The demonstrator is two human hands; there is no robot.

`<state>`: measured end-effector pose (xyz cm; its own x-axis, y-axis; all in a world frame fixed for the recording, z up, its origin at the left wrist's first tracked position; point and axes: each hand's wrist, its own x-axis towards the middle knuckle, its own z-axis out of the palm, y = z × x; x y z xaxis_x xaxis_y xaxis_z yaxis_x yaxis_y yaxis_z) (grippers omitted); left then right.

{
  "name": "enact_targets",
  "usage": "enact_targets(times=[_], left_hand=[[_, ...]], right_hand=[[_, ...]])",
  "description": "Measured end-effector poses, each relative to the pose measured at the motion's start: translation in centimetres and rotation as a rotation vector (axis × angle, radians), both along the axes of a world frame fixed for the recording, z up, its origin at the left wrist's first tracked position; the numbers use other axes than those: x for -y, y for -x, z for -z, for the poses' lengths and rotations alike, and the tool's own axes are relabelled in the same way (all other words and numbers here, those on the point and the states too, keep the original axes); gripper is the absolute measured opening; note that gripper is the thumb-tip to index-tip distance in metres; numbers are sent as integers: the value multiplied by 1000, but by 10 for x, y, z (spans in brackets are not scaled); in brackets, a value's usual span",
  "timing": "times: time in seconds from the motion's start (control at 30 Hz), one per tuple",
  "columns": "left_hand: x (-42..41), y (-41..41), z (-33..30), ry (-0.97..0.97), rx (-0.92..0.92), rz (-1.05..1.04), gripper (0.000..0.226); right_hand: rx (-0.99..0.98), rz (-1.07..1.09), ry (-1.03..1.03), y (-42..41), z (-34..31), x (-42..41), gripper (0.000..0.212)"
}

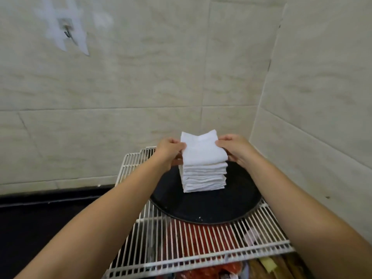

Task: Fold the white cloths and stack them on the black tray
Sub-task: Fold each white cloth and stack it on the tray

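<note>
A round black tray (203, 208) rests on a white wire rack. On its far half stands a tall stack of folded white cloths (204, 179). The top folded white cloth (202, 151) lies on the stack with its far corners lifted a little. My left hand (168, 151) pinches the top cloth's left edge. My right hand (234, 148) pinches its right edge. Both forearms reach in from the bottom corners of the view.
The white wire rack (201, 244) fills a corner between two tiled walls. Red packaging (193, 234) and other items lie beneath the rack. A dark counter (50, 218) stretches to the left. A hook (67, 32) is stuck high on the left wall.
</note>
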<state>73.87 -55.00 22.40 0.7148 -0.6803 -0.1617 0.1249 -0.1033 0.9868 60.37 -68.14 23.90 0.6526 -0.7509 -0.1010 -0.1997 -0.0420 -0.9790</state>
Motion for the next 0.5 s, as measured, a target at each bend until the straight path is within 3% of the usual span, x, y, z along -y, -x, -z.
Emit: enact_targets(times=[0.2,0.3,0.5], left_hand=[[3,-2,8,-31,16,-50,29],[-1,-7,7,-72,35,-41,28],[-42,-15,-3,-97,117,-120,18]], right_hand=[[-48,-25,50,0,7,7,2],[-71,-10,89,0,4,7,19],[-130,127,596,-1,-26,-13,31]])
